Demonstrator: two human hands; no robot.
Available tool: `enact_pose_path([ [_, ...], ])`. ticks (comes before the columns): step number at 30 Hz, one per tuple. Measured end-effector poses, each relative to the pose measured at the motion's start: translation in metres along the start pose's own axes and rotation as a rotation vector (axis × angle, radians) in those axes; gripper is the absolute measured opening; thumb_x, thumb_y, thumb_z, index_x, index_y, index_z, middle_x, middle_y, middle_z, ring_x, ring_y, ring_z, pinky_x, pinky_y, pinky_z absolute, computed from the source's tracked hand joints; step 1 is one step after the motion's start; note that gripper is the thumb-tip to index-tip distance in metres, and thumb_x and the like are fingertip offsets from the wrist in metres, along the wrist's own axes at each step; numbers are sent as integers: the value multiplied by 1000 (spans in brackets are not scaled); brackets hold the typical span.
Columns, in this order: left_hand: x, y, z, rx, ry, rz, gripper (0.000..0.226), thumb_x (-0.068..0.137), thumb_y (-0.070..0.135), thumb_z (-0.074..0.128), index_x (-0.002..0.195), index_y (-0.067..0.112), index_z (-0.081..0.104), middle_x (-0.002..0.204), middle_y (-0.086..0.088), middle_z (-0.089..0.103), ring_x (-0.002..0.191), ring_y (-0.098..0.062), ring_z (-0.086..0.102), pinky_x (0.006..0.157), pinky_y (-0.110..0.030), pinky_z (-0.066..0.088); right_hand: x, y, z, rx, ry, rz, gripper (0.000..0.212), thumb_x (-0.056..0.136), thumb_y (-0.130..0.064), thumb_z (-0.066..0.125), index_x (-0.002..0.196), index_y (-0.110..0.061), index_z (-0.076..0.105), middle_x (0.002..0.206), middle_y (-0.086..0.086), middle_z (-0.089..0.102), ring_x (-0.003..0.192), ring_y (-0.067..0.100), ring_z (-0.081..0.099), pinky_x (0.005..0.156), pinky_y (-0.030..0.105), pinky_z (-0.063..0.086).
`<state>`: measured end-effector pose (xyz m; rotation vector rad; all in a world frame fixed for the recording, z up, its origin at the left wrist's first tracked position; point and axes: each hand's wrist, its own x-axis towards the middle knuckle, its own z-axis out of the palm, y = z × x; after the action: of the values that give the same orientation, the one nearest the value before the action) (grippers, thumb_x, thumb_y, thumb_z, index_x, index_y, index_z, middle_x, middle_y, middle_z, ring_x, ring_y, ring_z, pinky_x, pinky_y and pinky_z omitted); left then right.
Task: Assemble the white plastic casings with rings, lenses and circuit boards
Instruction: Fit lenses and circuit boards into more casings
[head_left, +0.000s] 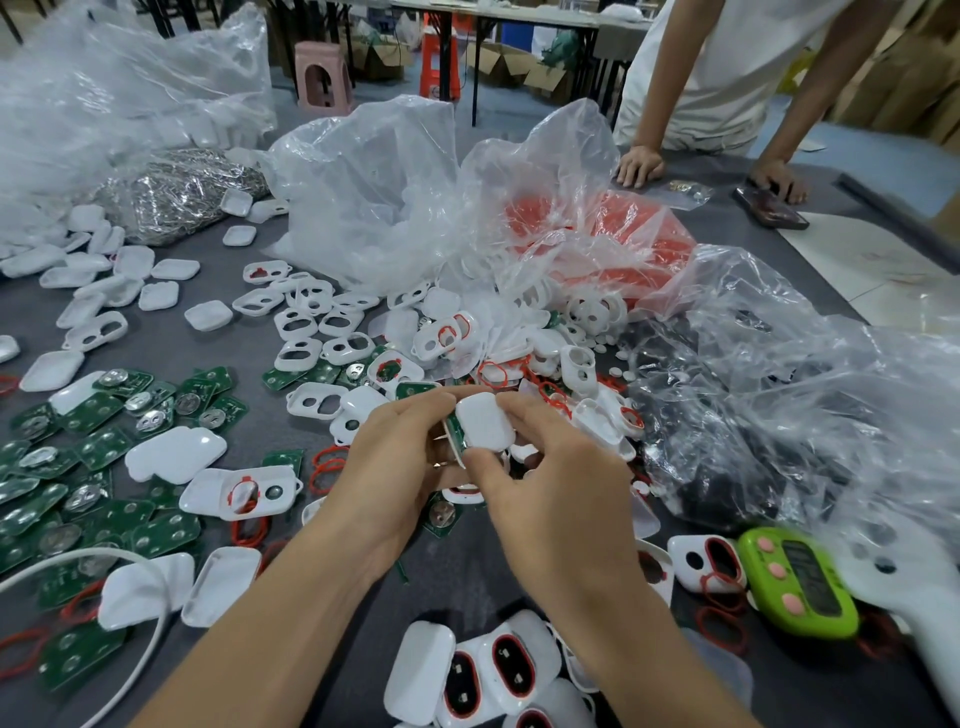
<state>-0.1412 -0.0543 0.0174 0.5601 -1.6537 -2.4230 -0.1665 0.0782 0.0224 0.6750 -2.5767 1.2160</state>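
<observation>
Above the middle of the grey table, both hands meet on one white plastic casing (485, 422). A green circuit board (454, 429) shows at its left edge. My left hand (402, 457) holds the board side, fingers curled round it. My right hand (545, 467) pinches the casing from the right, thumb on its lower edge. Loose white casing halves (311, 402), green circuit boards (104, 447) and red rings (324, 465) lie scattered around. Finished casings with red rings (483, 670) are piled at the front edge.
Crumpled clear plastic bags (395, 187) cover the middle and right, one over red material (623, 223). A green timer (800, 587) lies at the right front. Another person leans both hands (641, 165) on the far edge. A white cable (150, 597) curves at the left front.
</observation>
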Motion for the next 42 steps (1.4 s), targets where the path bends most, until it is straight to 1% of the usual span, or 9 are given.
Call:
enact_pose_path([
  [3,-2,0,3,-11,17,17,35,99,9,46,102,13,81,92,-10,79,66,-14,71,54,-25,57,-4,-6,3,-137,23,-31,44,82,-45,72,125,-42,62,86,-5,76,79,20,70,71,32,52],
  [6,-4,-1,6,-27,38,25,31,99,4,51,101,12,81,84,-8,77,58,-10,67,48,-18,51,-6,-13,3,-230,84,-56,46,76,-39,83,120,-35,70,67,-2,73,62,22,69,59,29,52],
  [12,-4,1,7,-58,45,17,34,96,-2,52,99,14,82,93,-13,79,69,-15,73,51,-19,53,-8,-18,1,-204,48,-2,49,80,-39,81,127,-31,70,77,0,77,70,23,72,66,33,54],
  [21,-6,0,6,6,28,47,31,97,2,58,104,20,82,89,-11,79,70,-20,72,60,-25,58,-7,-17,2,-213,59,-2,50,80,-38,82,128,-29,69,74,0,76,69,23,72,67,33,55],
  [28,-5,-2,5,33,21,88,33,94,-3,60,105,19,81,98,-20,77,81,-25,71,77,-40,56,-8,-14,3,-277,126,-91,56,61,-33,96,112,-23,77,66,-4,73,59,19,70,52,24,51],
  [32,-4,0,3,-19,34,90,36,93,-9,57,95,15,83,83,-12,77,64,-20,71,55,-25,58,-4,-7,1,-53,33,-3,46,75,-35,85,120,-33,73,88,-6,79,77,13,72,74,25,56],
  [34,-3,0,2,-12,26,88,36,94,-8,56,94,16,83,88,-11,79,69,-18,73,55,-25,59,1,-1,-2,120,-37,84,31,84,-32,77,115,-37,75,92,-15,78,80,3,71,81,26,57],
  [38,-3,-2,2,13,-21,84,28,96,-4,58,107,11,79,103,-11,78,82,-20,70,65,-27,59,13,13,-12,349,-50,248,9,87,-24,76,88,-32,80,72,-18,74,67,2,71,68,25,57],
  [42,-5,-4,4,1,-82,98,29,96,-3,58,118,6,74,104,-14,76,88,-22,66,76,-34,53,20,19,-14,562,-179,418,7,91,-21,75,87,-24,80,63,-1,72,55,9,62,61,28,48],
])
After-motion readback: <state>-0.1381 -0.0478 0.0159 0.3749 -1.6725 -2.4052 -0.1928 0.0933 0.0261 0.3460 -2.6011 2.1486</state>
